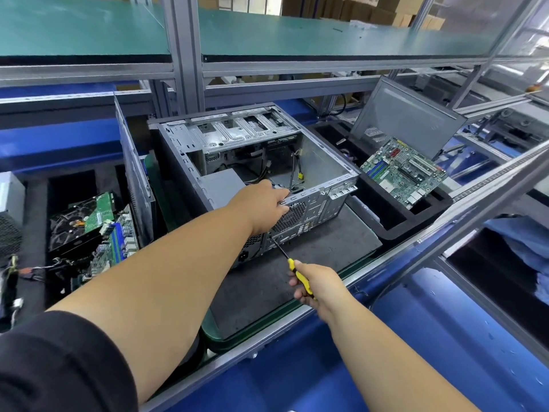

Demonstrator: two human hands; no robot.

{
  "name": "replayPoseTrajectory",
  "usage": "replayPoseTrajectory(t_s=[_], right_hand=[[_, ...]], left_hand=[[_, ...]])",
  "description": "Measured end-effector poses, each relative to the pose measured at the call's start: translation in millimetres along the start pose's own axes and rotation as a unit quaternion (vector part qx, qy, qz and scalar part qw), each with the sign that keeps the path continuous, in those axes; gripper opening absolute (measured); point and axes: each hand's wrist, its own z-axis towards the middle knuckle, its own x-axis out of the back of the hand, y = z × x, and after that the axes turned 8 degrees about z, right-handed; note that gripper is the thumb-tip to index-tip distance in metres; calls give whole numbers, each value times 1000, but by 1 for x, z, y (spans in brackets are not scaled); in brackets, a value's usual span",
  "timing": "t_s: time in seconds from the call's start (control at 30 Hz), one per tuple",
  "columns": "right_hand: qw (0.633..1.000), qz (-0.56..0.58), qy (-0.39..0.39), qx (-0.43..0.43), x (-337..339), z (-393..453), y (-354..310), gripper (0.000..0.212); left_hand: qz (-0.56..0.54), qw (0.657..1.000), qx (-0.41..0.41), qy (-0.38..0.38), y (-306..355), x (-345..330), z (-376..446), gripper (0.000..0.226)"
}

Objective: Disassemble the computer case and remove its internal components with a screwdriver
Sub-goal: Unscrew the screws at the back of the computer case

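Lying at far left in a dark foam tray: a hard drive and circuit boards. A detached side panel stands upright just beside the open computer case, which rests on a grey mat at centre. The left hand reaches across and grasps the case's near top rim, fingers curled over the edge. The right hand is wrapped around the yellow handle of a screwdriver, whose shaft points up-left, its tip at the perforated rear panel of the case. Further right, a green motherboard lies in a second foam tray, with another grey panel leaning behind it.
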Motion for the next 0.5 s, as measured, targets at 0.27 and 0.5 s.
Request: replayPoseTrajectory(t_s=[0.27,0.5], right_hand=[[903,-310,158,254,1,-4,12,23],[881,-368,147,260,-4,-9,6,28]], left_hand=[[-2,1000,1,-10,0,1,-1,41],[4,1000,-4,-16,0,0,-1,41]])
